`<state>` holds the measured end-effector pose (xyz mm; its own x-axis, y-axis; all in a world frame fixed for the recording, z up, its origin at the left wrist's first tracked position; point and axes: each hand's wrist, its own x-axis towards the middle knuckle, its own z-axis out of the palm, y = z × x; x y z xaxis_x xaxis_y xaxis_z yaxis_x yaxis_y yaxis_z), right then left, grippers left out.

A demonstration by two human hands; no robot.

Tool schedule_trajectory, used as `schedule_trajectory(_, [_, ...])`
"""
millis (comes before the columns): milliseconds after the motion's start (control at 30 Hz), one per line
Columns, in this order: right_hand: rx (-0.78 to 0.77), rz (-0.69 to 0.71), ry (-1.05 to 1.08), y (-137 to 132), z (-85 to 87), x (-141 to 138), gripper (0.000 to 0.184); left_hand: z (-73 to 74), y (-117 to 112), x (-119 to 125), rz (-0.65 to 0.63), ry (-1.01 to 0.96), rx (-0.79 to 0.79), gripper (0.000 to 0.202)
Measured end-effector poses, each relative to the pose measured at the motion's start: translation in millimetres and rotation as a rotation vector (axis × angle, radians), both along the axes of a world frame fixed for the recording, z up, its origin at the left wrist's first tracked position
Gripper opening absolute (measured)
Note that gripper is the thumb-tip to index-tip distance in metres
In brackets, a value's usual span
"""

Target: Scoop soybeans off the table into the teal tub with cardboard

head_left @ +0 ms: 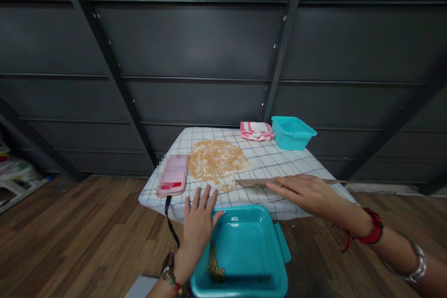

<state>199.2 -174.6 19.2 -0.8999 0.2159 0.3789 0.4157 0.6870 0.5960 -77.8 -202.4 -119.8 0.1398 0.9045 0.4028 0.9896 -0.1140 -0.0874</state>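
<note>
The left hand [198, 224] rests on a teal tub [244, 247] holding a few beans [215, 266].

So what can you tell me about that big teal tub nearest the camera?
The teal tub is a squarish plastic basin with rounded corners, a broad rim and a glossy inside. It sits just below the near edge of the checked tablecloth. The left hand rests flat on its far left rim, fingers spread. A small heap of yellowish beans lies against its left inner wall; the rest of its floor is bare.
</note>
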Motion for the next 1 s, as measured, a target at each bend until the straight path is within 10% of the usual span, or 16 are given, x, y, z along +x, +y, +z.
schedule_trajectory(1000, [-0.169, 0.114, 0.010, -13.7, 7.1, -7.9, 0.033, 2.6, -0.8, 0.5, -0.001, 0.008, -0.006, 0.051])
